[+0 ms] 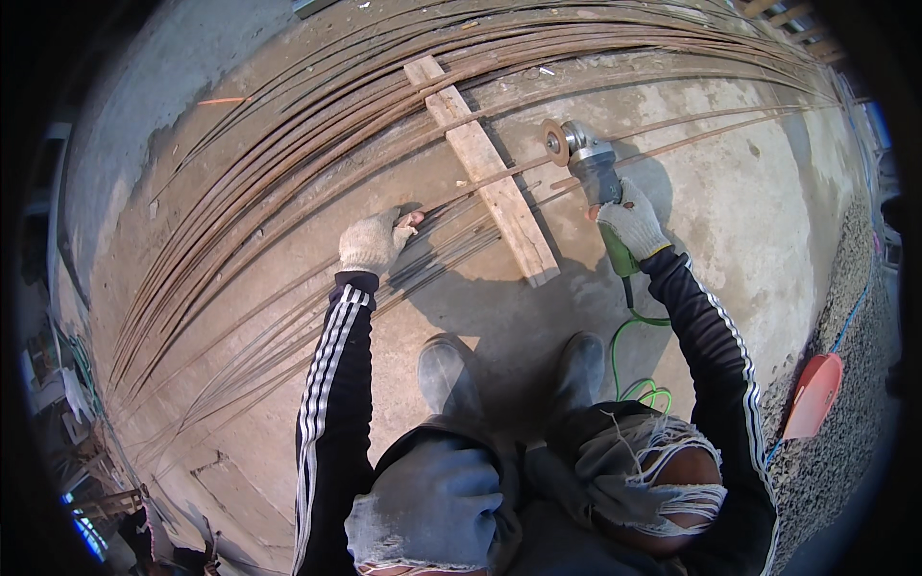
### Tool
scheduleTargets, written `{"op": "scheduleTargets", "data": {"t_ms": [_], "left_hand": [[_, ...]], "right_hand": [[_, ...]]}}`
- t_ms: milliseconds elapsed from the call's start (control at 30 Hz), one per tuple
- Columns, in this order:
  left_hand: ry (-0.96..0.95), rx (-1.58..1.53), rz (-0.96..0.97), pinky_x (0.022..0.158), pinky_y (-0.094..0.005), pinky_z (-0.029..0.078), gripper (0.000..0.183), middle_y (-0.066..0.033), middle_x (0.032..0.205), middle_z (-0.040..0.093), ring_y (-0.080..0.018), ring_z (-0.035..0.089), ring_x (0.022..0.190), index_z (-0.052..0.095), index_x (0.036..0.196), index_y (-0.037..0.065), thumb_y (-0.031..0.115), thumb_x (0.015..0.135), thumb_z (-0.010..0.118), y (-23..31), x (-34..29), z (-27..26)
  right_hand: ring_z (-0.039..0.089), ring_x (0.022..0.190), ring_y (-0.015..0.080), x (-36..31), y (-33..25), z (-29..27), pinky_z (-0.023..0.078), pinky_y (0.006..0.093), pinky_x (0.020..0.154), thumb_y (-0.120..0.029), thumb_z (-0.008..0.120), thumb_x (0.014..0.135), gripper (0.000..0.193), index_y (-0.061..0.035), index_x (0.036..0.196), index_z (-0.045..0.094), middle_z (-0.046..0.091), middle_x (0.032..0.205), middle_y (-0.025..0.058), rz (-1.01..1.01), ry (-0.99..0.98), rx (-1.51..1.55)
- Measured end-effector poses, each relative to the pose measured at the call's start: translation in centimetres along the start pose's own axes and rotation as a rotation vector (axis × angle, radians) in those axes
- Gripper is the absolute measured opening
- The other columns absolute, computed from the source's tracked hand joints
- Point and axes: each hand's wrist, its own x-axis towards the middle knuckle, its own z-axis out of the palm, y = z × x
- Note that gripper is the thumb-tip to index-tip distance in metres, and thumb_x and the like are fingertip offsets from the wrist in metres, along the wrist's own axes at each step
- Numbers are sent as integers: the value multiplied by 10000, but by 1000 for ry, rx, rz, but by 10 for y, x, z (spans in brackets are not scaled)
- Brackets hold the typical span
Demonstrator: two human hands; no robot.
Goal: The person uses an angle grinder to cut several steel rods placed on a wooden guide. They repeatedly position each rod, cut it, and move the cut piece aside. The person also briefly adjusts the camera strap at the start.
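Note:
My left hand (373, 242), in a pale knit glove, is closed with thumb and fingers around a thin rusty steel rod (449, 201). That rod crosses over a wooden plank (519, 228) and runs toward the right. My right hand (636, 223), gloved too with bare fingertips showing, grips an angle grinder (599, 175) by its green and dark body. The grinder's brown cutting disc (555, 142) stands just past the plank, close above the rod; I cannot tell whether they touch. No guard is visible over the disc.
A large bundle of long rusty rods (317, 144) curves across the far side, over the plank's far end. Shorter cut rods (279, 331) lie at left. The grinder's green cord (615, 355) trails beside my right boot (582, 363). A red scoop (814, 394) lies on gravel at right.

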Motion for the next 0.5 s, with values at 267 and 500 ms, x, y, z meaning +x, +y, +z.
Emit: {"op": "scheduleTargets", "data": {"t_ms": [267,500], "left_hand": [[50,-3,45,855,-529,578,487,-184,1065,784,-399,747,1017,743,1213,137,550,983,628,-2,-1,1],[82,0,51,860,-525,579,512,-183,1072,785,-395,748,1025,742,1231,137,569,992,604,-2,-2,2]], "right_hand": [[540,757,133,3,7,1,468,313,697,-288,876,774,418,-85,1051,638,593,846,6,8,22,10],[550,758,145,0,1,1,472,325,693,-287,877,780,425,-74,1049,626,600,852,19,1,21,-23]]}}
